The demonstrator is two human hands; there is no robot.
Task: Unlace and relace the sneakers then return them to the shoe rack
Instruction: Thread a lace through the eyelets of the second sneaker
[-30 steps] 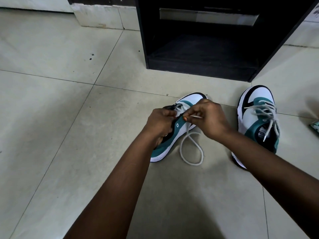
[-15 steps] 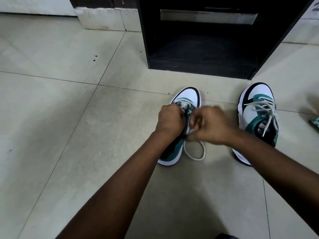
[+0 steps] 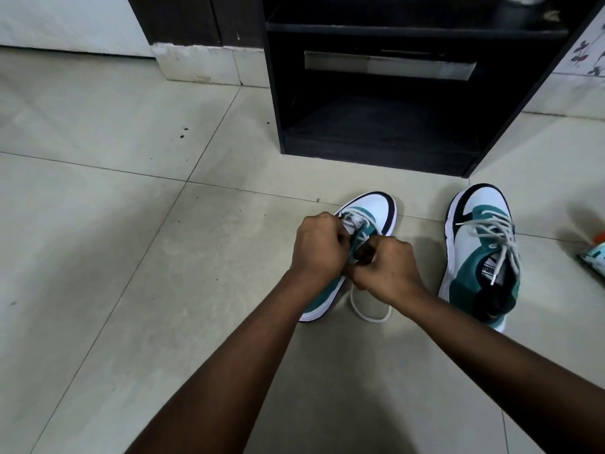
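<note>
Both hands on near sneaker (image 3: pixel 366 211) on floor by shoe rack (image 3: pixel 376 126): left hand (image 3: pixel 316 247) curled on its side to steady it, right hand (image 3: pixel 386 270) pinching lace (image 3: pixel 370 314), prob threading; 2nd sneaker (image 3: pixel 474 257) waits apart, laced

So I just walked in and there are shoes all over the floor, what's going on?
A person is lacing a sneaker on the tiled floor. Both hands, left hand and right hand, grip its lace over the eyelets. The other sneaker sits laced beside it, before the shoe rack.
</note>
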